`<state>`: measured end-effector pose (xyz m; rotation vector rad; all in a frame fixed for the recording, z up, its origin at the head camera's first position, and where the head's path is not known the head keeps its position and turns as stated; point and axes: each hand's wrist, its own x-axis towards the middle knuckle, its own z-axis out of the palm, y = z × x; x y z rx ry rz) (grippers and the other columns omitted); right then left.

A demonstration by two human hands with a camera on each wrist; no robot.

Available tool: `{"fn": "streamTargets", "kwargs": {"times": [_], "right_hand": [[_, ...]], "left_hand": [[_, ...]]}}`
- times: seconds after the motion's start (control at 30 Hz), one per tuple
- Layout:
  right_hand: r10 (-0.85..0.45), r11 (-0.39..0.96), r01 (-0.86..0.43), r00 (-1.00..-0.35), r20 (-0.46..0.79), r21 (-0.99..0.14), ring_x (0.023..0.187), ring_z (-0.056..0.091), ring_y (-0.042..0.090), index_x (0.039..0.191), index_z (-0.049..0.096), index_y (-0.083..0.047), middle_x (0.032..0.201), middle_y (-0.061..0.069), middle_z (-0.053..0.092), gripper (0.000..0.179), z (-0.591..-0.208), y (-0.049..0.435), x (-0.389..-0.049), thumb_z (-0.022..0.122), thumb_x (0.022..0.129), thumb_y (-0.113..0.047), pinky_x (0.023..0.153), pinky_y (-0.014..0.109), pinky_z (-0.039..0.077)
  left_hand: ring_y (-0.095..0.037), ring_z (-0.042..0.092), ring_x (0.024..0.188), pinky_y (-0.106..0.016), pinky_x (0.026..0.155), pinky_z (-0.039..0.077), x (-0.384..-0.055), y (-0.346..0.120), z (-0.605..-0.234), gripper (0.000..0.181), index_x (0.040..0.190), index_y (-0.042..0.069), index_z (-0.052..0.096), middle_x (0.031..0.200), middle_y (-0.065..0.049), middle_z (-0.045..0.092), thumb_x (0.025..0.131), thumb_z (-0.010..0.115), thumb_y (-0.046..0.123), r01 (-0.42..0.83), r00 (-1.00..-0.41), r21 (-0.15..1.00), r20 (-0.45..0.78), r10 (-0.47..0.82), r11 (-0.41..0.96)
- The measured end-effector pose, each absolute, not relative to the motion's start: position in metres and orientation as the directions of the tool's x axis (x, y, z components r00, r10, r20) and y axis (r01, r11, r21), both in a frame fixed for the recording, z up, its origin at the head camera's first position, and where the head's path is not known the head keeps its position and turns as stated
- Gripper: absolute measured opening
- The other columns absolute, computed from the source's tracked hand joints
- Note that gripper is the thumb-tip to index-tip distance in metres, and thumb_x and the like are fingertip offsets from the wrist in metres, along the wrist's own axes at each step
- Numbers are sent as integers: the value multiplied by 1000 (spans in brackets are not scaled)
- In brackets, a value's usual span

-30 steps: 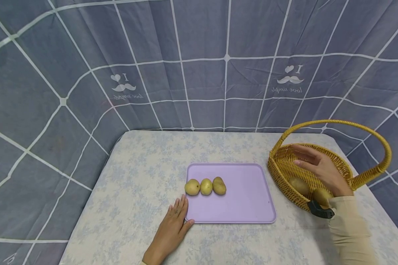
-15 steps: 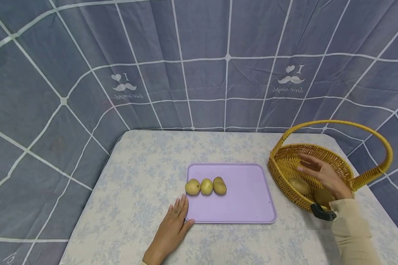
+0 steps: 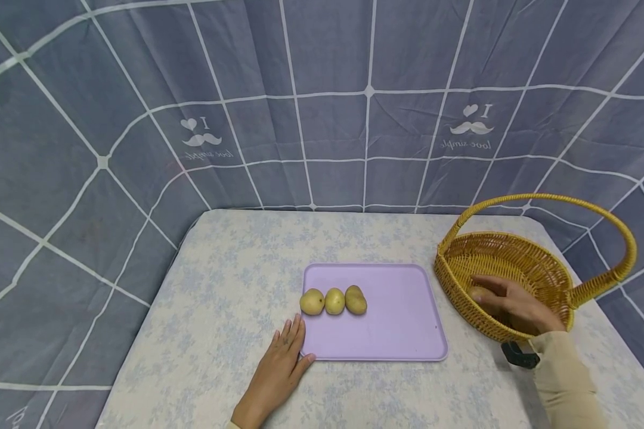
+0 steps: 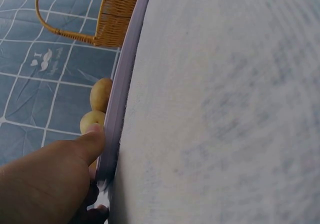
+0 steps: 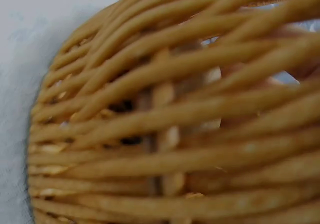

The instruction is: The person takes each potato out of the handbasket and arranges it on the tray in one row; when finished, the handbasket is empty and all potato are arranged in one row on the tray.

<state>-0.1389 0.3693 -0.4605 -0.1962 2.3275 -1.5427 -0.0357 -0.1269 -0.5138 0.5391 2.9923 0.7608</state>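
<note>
Three potatoes (image 3: 334, 302) sit side by side in a row at the left part of a lilac tray (image 3: 386, 339). My left hand (image 3: 276, 366) rests at the tray's lower left corner with its fingers extended; in the left wrist view its thumb (image 4: 89, 144) touches the tray's rim (image 4: 122, 94). Inside a wicker basket (image 3: 451, 292) to the right, my right hand (image 3: 520, 304) has its thumb and fingers around a potato (image 3: 479, 293), which is partly covered. Basket weave (image 5: 165, 119) fills the right wrist view and hides most of that hand.
A tall arched handle (image 3: 547, 196) spans the basket above my right forearm. The table (image 3: 236, 268) has a pale floral cloth. Behind and at the left hangs a blue-grey checked curtain (image 3: 322, 131).
My right hand has lowered into the basket and its fingers have come round a potato there. The left hand, the tray and its potatoes stay where they were.
</note>
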Motion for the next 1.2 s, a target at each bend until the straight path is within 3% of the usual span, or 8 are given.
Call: {"fn": "streamTargets", "kwargs": {"times": [0.1, 0.23, 0.67, 0.93, 1.2], "right_hand": [[-337, 479, -25, -928, -157, -877, 109, 46, -12, 140, 36, 14, 140, 36, 38, 57, -460, 371, -138, 59, 96, -13, 83, 11, 45], [-339, 581, -105, -933, -123, -807, 103, 49, -8, 136, 44, 12, 134, 34, 47, 53, -457, 373, -137, 63, 93, -13, 79, 11, 44], [-303, 627, -117, -947, -104, -770, 88, 53, -1, 134, 47, 12, 125, 30, 54, 51, -462, 370, -134, 64, 92, -12, 70, 19, 47], [-273, 665, -99, -955, -117, -741, 89, 52, 2, 136, 48, 7, 125, 27, 56, 53, -459, 370, -135, 65, 92, -17, 70, 19, 46], [-206, 691, -108, -977, -51, -715, 104, 43, -14, 137, 50, 1, 129, 25, 56, 57, -454, 369, -134, 68, 90, -27, 81, 8, 39]], "left_hand": [[-31, 19, 144, -51, 116, 18, -36, -127, -514, 68, 149, -1, 26, 157, -13, 19, 100, 46, 42, 327, -941, 466, 76, 331, 822], [-31, 19, 144, -51, 116, 18, -36, -127, -514, 69, 149, 0, 26, 157, -13, 20, 100, 46, 43, 325, -941, 464, 71, 331, 824], [-31, 17, 145, -52, 116, 16, -34, -127, -514, 69, 150, 0, 24, 157, -13, 18, 100, 44, 43, 310, -944, 476, 49, 327, 823], [-31, 17, 145, -52, 116, 16, -34, -127, -515, 69, 150, 0, 24, 157, -13, 18, 100, 44, 44, 309, -944, 479, 49, 327, 822], [-31, 17, 145, -51, 116, 16, -35, -127, -514, 69, 150, 0, 25, 157, -13, 18, 100, 43, 44, 318, -943, 466, 60, 329, 826]]}}
